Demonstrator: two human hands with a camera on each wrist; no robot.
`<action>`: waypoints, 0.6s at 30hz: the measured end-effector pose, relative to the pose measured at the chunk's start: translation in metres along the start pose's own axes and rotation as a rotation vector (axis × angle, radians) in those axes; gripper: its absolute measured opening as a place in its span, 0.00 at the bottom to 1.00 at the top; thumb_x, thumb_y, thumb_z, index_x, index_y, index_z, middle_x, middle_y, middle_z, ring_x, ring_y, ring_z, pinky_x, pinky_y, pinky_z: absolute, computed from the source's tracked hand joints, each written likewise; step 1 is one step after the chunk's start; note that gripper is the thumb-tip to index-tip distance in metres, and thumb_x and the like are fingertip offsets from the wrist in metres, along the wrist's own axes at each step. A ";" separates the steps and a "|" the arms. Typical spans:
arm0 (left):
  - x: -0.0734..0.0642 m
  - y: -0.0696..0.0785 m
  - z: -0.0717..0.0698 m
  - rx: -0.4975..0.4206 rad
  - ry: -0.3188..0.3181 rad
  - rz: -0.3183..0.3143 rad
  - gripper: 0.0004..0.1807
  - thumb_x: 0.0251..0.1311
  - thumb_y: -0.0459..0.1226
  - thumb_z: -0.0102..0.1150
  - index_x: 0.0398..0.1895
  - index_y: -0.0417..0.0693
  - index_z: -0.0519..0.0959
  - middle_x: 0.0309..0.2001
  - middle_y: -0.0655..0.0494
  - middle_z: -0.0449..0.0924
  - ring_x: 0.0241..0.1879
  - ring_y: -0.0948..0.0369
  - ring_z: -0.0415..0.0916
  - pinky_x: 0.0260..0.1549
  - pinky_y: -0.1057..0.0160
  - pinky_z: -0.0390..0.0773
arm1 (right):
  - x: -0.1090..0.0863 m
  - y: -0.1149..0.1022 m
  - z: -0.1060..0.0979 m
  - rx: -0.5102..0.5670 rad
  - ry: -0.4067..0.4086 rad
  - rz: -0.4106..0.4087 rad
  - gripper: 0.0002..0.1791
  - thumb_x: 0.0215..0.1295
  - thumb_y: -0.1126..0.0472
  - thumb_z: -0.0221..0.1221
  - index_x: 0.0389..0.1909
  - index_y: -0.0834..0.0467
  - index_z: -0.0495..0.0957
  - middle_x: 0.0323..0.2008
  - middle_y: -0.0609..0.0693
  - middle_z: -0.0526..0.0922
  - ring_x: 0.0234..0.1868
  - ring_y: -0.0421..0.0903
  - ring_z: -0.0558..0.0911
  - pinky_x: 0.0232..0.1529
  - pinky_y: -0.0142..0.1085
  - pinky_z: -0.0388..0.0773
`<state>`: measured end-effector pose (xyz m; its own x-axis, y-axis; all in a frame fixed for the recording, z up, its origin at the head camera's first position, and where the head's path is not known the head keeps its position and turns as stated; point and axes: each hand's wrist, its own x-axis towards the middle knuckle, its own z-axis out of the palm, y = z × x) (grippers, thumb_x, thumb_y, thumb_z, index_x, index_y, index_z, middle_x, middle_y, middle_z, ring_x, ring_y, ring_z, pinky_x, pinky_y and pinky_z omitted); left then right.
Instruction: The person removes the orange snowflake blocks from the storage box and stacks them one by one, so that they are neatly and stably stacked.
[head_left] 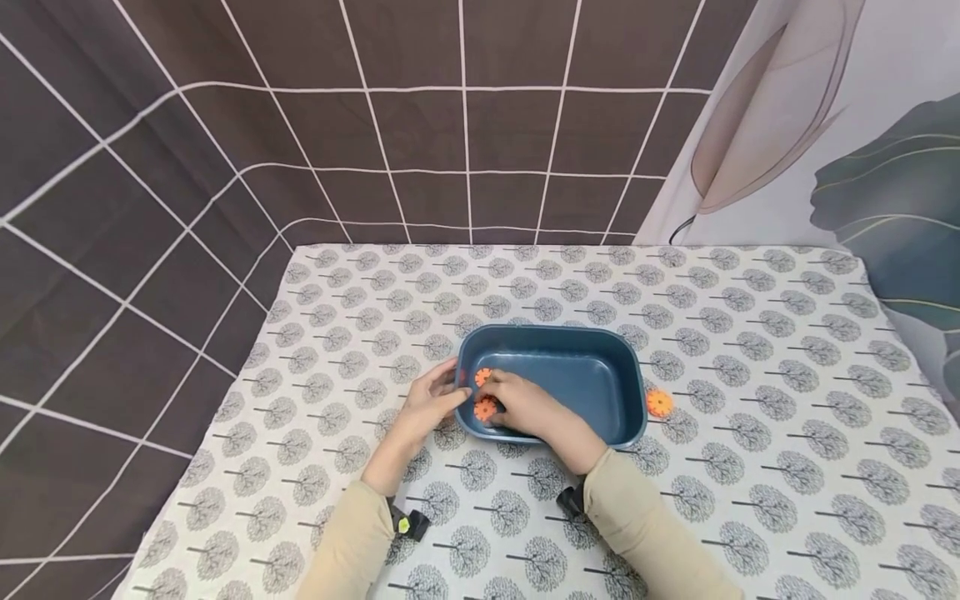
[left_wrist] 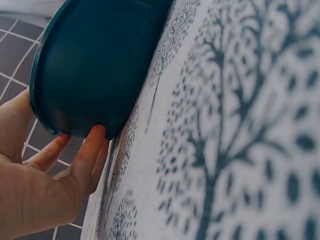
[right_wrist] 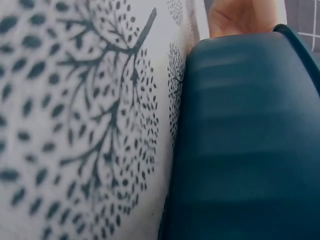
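A dark blue-green oblong basin (head_left: 592,387) sits on the cloth. My left hand (head_left: 429,403) grips its left end, thumb at the rim and fingers against the outer wall; the left wrist view shows the fingertips (left_wrist: 95,137) touching the wall (left_wrist: 95,70). Inside the basin, my right hand (head_left: 525,406) reaches down at the left end. Its thumb and fingers curl around an orange flower-shaped disc (head_left: 486,409), seemingly pinching it. Another orange disc (head_left: 483,377) lies just beyond the fingers. In the right wrist view the basin's side (right_wrist: 245,140) hides the right hand.
Outside the basin's right end, an orange flower-shaped disc (head_left: 660,403) lies on the table. A white cloth with a tree print (head_left: 750,350) covers the table. Dark tile-patterned sheeting (head_left: 405,133) hangs behind and to the left, with a leaf-patterned curtain (head_left: 892,167) at right.
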<state>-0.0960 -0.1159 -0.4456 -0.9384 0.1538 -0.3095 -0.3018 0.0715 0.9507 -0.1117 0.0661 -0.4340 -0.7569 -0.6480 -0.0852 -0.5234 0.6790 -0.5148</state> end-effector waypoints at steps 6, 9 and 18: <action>-0.001 0.002 -0.001 0.007 0.010 -0.011 0.36 0.53 0.33 0.60 0.67 0.51 0.63 0.63 0.44 0.66 0.56 0.52 0.71 0.46 0.61 0.81 | 0.006 -0.002 0.000 0.066 -0.036 0.125 0.16 0.50 0.61 0.68 0.42 0.55 0.81 0.45 0.51 0.76 0.46 0.49 0.76 0.50 0.43 0.76; -0.002 0.002 0.000 0.007 0.017 -0.026 0.36 0.52 0.34 0.61 0.67 0.53 0.63 0.63 0.46 0.66 0.57 0.53 0.70 0.47 0.61 0.80 | 0.006 -0.003 0.001 0.091 -0.032 0.140 0.15 0.49 0.61 0.69 0.39 0.56 0.79 0.42 0.52 0.77 0.42 0.49 0.76 0.45 0.42 0.77; -0.002 0.001 0.001 -0.005 0.007 -0.012 0.36 0.52 0.33 0.60 0.67 0.52 0.63 0.63 0.45 0.66 0.57 0.52 0.70 0.48 0.61 0.80 | 0.000 -0.004 -0.001 0.074 0.008 0.066 0.15 0.50 0.64 0.67 0.40 0.59 0.79 0.45 0.55 0.79 0.44 0.51 0.78 0.48 0.42 0.78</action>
<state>-0.0942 -0.1147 -0.4440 -0.9358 0.1464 -0.3206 -0.3138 0.0684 0.9470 -0.1099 0.0640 -0.4315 -0.7921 -0.5996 -0.1142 -0.4421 0.6926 -0.5699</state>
